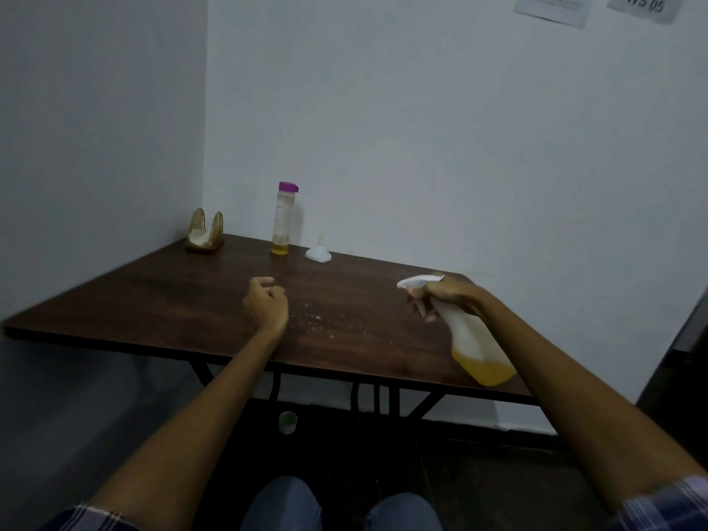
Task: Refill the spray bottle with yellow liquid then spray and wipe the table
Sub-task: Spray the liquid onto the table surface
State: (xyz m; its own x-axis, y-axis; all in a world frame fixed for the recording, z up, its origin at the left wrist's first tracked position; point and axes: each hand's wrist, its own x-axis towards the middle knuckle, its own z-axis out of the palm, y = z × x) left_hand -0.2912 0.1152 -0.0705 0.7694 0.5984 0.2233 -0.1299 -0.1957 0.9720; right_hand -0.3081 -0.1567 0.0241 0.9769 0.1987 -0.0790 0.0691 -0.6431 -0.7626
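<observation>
Head view: your right hand gripped the spray bottle, tilted above the table
Left hand: yours, loosely curled, holding nothing
Droplets: between your hands

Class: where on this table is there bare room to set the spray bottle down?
The dark wooden table is bare left of the left hand. Crowded along the wall: gold napkin holder, purple-capped bottle, white funnel. Droplets lie between the hands.
</observation>
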